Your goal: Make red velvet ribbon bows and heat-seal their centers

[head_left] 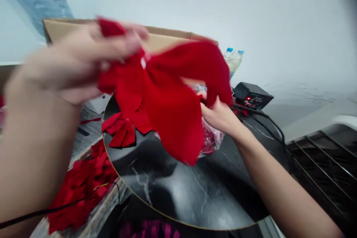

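Note:
A large red fabric bow (173, 108) hangs in front of me, slightly blurred. My left hand (92, 52) is closed on its left part, near the small pale tie at its middle. Farther back, my right hand (220, 117) is closed at the bow's right end, its fingertips partly hidden by the cloth. Below on the round black marbled table (195, 193) lies a smaller-looking red bow (119, 128). Behind the raised bow, a clear plastic bag with red contents (210, 137) sits near my right wrist.
A cardboard box (178, 31) stands behind the table. To the right are a black control unit (252, 96) with a red light and cables, bottles with blue caps (234, 59) and a black rack (326, 171). Many red fabric pieces (83, 186) fill a container at lower left.

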The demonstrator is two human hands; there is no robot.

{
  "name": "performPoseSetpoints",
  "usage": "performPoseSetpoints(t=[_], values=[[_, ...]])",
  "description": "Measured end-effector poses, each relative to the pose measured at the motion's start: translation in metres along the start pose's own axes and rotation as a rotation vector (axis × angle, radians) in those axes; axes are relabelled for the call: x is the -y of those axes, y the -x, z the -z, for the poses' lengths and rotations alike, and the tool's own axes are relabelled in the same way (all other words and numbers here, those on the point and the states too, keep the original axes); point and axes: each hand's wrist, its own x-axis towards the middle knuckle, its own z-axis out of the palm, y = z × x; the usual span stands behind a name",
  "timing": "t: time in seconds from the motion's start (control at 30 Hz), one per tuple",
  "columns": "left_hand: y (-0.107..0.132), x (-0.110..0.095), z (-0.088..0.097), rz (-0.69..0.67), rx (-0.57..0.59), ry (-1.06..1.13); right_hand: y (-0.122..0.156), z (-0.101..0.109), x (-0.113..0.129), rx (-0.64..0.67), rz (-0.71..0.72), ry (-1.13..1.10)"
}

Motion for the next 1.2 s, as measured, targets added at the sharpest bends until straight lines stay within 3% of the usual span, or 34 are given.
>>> performPoseSetpoints(t=[0.13, 0.17, 0.23, 0.27, 0.3, 0.4, 0.47, 0.53, 0.6, 0.73, 0.8, 1.0, 1.2], values=[[0.018, 0.015, -0.068, 0.059, 0.323, -0.076, -0.011, -0.009, 0.0, -0.026, -0.064, 0.02], [0.019, 0.024, -0.079, 0.018, 0.28, -0.19, -0.013, -0.01, -0.001, -0.041, -0.085, 0.029], [0.017, 0.047, -0.091, -0.089, 0.069, -0.416, -0.012, -0.011, -0.002, -0.058, -0.117, 0.043], [0.013, 0.06, -0.091, -0.13, -0.016, -0.512, -0.011, -0.011, -0.003, -0.061, -0.129, 0.049], [0.008, 0.072, -0.088, -0.163, -0.028, -0.604, -0.009, -0.012, -0.003, -0.062, -0.138, 0.054], [-0.009, 0.101, -0.075, -0.339, 0.121, -0.816, -0.002, -0.014, -0.002, -0.065, -0.152, 0.058], [-0.017, 0.11, -0.066, -0.458, 0.117, -0.831, 0.001, -0.017, -0.002, -0.07, -0.156, 0.05], [-0.021, 0.109, -0.058, -0.506, 0.028, -0.775, 0.002, -0.018, -0.004, -0.074, -0.158, 0.04], [-0.022, 0.1, -0.048, -0.452, -0.089, -0.672, 0.002, -0.019, -0.007, -0.078, -0.158, 0.034], [-0.025, 0.076, -0.028, -0.213, -0.352, -0.343, 0.002, -0.02, -0.013, -0.077, -0.158, 0.025], [-0.029, 0.068, -0.02, -0.164, -0.412, -0.232, 0.002, -0.02, -0.014, -0.084, -0.154, 0.019], [-0.039, 0.062, -0.014, -0.063, -0.361, -0.013, 0.002, -0.018, -0.016, -0.099, -0.145, 0.003], [-0.049, 0.069, -0.018, 0.136, -0.218, 0.096, 0.003, -0.015, -0.016, -0.102, -0.162, -0.031]])
